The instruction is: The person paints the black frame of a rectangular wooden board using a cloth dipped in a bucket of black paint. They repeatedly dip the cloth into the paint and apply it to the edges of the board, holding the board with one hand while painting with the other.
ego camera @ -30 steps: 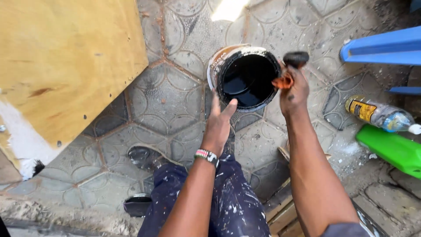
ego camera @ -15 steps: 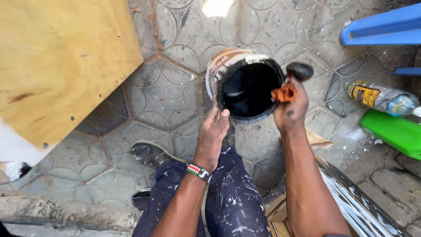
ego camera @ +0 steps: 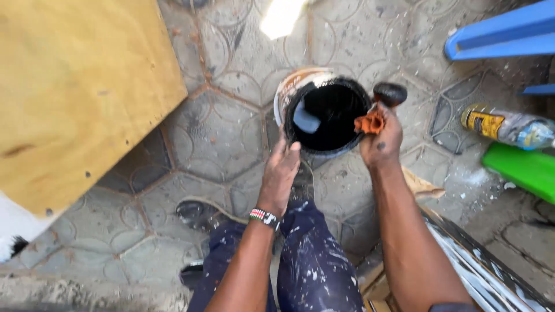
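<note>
A round tin (ego camera: pixel 287 92) full of black paint stands on the paved ground in front of my knees. My left hand (ego camera: pixel 281 167) rests against its near left rim, fingers together, steadying it. My right hand (ego camera: pixel 381 138) is at the tin's right rim, closed around an orange-handled paint roller (ego camera: pixel 373 118) whose dark roller head (ego camera: pixel 390 92) sticks out past the rim. A pale reflection shows on the paint surface. A beaded wristband sits on my left wrist.
A large plywood board (ego camera: pixel 75 86) lies at the left. A plastic bottle (ego camera: pixel 503 124) and a green object (ego camera: pixel 520 167) lie at the right, with a blue plastic piece (ego camera: pixel 503 32) above them. My paint-spattered trousers and a shoe (ego camera: pixel 199 211) fill the lower middle.
The view has drifted so the tin sits lower and nearer. My right hand with the roller has stayed at the tin's right rim and my left hand stays on the near rim.
</note>
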